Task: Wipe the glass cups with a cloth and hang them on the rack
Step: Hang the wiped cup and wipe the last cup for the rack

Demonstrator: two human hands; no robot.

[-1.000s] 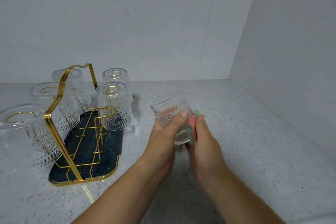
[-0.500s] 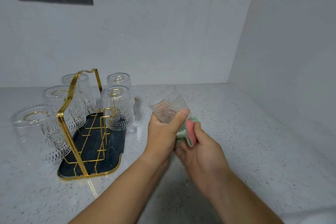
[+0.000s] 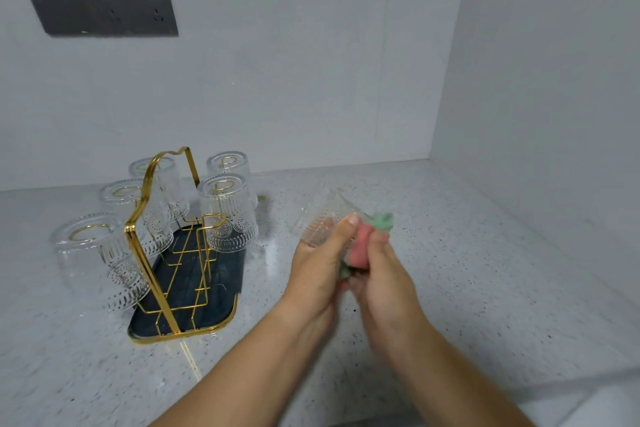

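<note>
Glass cup (image 3: 320, 224), blurred and tilted, is held above the table (image 3: 485, 281) near the middle of the view. It is gripped by the left hand (image 3: 317, 274), the thumb laid across its side. At three o'clock of the cup, a pink and green cloth (image 3: 360, 250) is bunched in the curled fingers of the right hand (image 3: 386, 282) and pressed against the glass. At nine o'clock of the hands stands the gold wire rack (image 3: 207, 305), on which five upturned cups (image 3: 227, 215) are hung. Farther off, at eleven o'clock, a dark socket panel (image 3: 104, 9) is mounted on the wall (image 3: 294, 80).
</note>
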